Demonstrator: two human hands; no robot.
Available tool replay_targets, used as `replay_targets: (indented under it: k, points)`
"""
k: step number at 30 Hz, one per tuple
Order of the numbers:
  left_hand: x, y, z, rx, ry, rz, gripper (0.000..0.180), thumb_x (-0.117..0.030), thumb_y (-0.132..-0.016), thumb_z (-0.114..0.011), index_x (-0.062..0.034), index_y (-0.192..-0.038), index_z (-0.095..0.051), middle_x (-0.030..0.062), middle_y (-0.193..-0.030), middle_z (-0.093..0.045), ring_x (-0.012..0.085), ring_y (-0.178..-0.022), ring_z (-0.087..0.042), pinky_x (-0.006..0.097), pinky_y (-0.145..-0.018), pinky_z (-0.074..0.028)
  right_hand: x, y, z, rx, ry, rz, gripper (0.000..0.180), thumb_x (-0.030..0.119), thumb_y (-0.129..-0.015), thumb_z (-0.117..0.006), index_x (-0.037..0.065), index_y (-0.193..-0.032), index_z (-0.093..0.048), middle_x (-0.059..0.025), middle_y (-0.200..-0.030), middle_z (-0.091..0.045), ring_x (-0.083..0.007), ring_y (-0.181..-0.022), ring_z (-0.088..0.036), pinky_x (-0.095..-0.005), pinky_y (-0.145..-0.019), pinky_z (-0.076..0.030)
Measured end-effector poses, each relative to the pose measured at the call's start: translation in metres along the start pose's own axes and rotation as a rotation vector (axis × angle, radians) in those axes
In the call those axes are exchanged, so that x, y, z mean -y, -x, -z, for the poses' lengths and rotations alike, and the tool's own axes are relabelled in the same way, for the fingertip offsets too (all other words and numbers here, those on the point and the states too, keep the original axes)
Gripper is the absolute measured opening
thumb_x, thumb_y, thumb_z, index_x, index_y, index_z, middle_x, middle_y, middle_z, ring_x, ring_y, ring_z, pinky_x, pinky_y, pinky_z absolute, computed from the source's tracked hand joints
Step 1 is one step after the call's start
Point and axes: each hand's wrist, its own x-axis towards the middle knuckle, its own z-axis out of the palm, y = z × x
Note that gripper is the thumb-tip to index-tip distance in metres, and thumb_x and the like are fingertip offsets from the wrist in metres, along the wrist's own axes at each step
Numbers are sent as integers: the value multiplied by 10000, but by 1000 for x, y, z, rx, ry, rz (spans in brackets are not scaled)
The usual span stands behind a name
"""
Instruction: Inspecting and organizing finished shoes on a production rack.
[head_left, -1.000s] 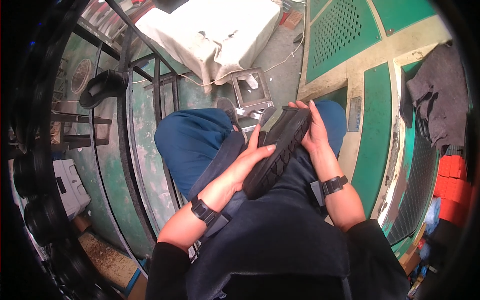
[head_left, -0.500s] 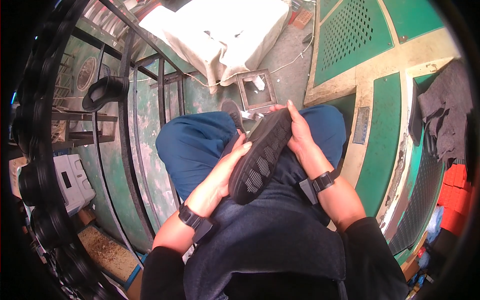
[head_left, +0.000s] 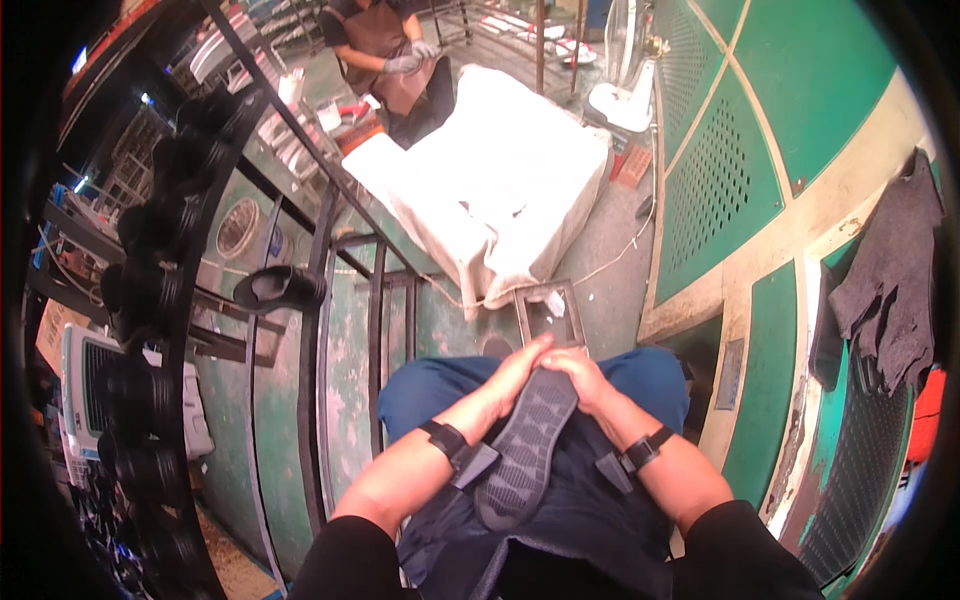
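Note:
A black shoe [head_left: 527,450] lies over my lap with its patterned sole turned up and its narrower end toward me. My left hand [head_left: 516,374] wraps the far end from the left. From the right, my right hand [head_left: 578,377] grips that same end, and the two hands meet at the top. The fingers beneath the shoe are hidden, as is the shoe's upper. Both wrists wear dark straps with a small block.
At left stands a black metal rack holding black shoes [head_left: 280,289]. Ahead are a white-covered table [head_left: 500,150] and a small square frame [head_left: 575,318]. A gloved co-worker [head_left: 385,60] sits beyond. Green panelling [head_left: 720,190] and a hanging grey cloth [head_left: 890,270] line the right.
The shoe has turned so its sole faces up, and both hands have come together at its far end. My view has tilted up, bringing the co-worker into sight.

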Motion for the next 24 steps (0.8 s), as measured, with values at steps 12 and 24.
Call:
replay_targets:
  k: [12,24]
  points:
    - [20,24,4,106,21,-161,323,-251,-941,-548,-31,-1150,-660,71,-1027,-686,179,-920,-670,305,-808,-547,17,29,-39,-7,258,363,259,154,-982,-562,-61,-1021,-702,-93,-1088,-700,-161,-1020,-642,-299,-906,-484]
    - [3,69,-5,98,64,-111,459,-437,-1009,-530,-59,-1257,-614,87,-1066,-694,177,-933,-684,312,-809,-573,43,30,-32,-20,-75,157,353,198,-986,-492,-62,-937,-726,-153,-948,-731,-209,-908,-688,-305,-853,-524]
